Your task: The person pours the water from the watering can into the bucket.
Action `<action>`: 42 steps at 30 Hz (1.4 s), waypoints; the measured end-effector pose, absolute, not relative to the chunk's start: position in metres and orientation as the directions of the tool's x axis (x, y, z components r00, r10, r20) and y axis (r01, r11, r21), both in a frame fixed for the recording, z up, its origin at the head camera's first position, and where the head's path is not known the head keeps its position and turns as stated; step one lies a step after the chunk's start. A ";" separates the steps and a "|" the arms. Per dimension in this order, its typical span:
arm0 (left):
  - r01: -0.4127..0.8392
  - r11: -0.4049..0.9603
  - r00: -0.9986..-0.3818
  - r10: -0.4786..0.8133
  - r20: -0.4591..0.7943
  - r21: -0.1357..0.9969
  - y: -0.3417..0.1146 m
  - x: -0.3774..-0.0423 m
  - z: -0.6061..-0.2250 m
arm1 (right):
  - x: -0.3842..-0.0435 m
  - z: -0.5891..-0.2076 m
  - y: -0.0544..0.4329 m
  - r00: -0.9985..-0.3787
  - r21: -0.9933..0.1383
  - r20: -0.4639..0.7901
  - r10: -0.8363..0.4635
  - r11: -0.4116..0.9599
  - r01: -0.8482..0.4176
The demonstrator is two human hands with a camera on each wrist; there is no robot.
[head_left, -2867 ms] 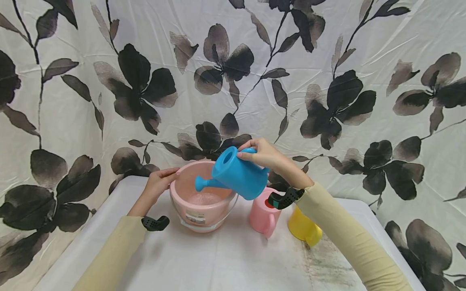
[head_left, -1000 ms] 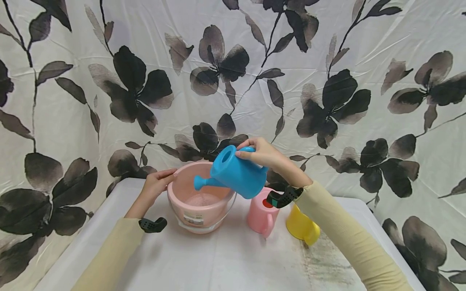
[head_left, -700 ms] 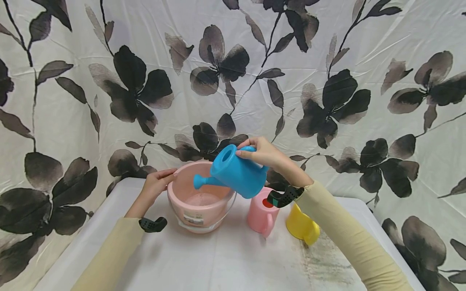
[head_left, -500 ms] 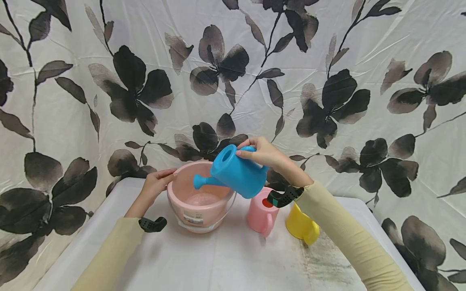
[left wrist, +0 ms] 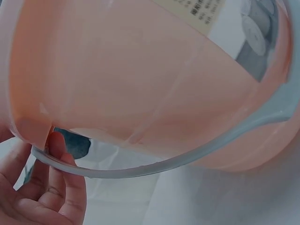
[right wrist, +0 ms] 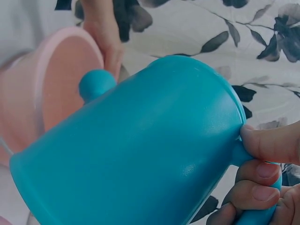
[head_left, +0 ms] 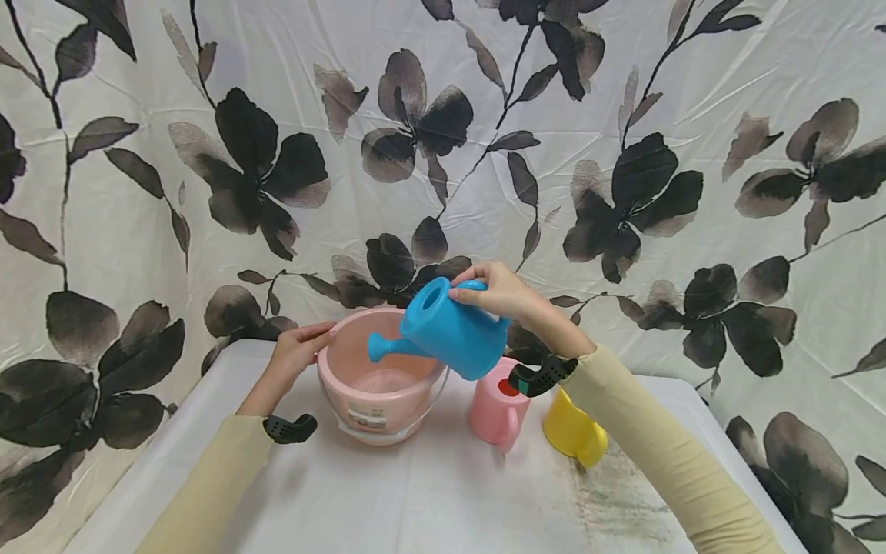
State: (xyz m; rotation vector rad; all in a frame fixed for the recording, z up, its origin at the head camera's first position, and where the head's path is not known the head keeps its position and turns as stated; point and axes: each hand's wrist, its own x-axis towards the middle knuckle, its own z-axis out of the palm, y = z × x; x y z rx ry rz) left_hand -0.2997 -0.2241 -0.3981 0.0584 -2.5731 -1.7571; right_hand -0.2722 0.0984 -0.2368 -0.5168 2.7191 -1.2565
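Note:
My right hand (head_left: 504,296) grips the handle of a blue watering can (head_left: 453,327), fingers curled round it and thumb at the top of the can. The can is tilted left, its spout head (right wrist: 96,84) over the opening of a pink bucket (head_left: 388,392). What looks like shallow water shows at the bucket's bottom. My left hand (head_left: 294,358) holds the bucket at its left rim. In the left wrist view, fingertips (left wrist: 57,143) curl in beneath the rim, by the end of the bucket's grey-white carrying handle (left wrist: 140,171).
A pink watering can (head_left: 493,419) stands right of the bucket, beneath the tilted blue one. Farther right is a yellow can-like vessel (head_left: 571,431), partly behind the right forearm. All rest on a white-covered table (head_left: 415,500) with dark stains at right. A floral cloth (head_left: 443,138) hangs behind.
Since the oldest frame the head view has shifted slightly. Both hands and the tilted blue watering can keep the same pose. Ripples on the bucket's bottom look fainter.

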 end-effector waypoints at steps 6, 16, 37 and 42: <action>-0.027 0.359 -0.999 -0.048 -0.011 0.933 -0.225 -0.300 -0.398 | -0.274 -0.239 0.099 -0.933 -0.753 0.050 -0.356 0.600 -0.270; -0.033 0.351 -0.999 -0.043 -0.019 0.936 -0.223 -0.301 -0.397 | -0.274 -0.239 0.100 -0.940 -0.749 0.042 -0.339 0.612 -0.254; -0.027 0.349 -0.999 -0.039 -0.014 0.937 -0.224 -0.301 -0.396 | -0.273 -0.237 0.099 -0.934 -0.755 0.040 -0.354 0.602 -0.260; -0.028 0.348 -0.999 -0.036 -0.017 0.937 -0.224 -0.302 -0.397 | -0.272 -0.235 0.098 -0.935 -0.752 0.039 -0.354 0.605 -0.261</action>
